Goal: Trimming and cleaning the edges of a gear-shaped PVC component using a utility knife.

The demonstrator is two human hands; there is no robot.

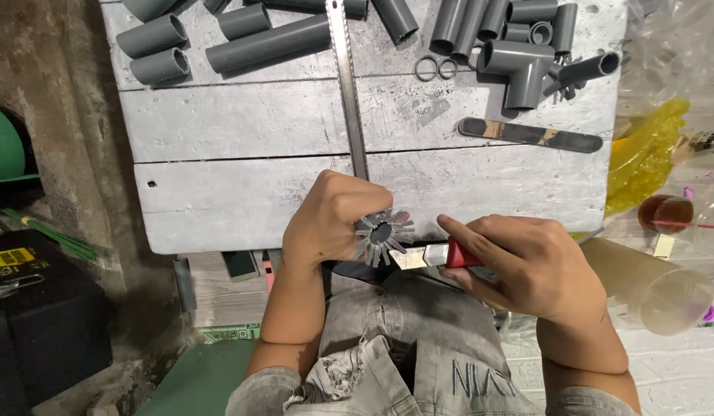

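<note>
My left hand grips a short grey pipe piece whose open end is cut into several splayed strips, like a flower. My right hand holds a red-handled utility knife, its metal blade end pointing left and touching the lower strips of the pipe piece. Both hands sit at the near edge of a worn grey wooden board table, above my lap.
A hacksaw blade lies lengthwise on the table. Several grey pipe lengths, a tee fitting, two rings and a flat strip lie at the far side. Yellow bag and plastic cup at right.
</note>
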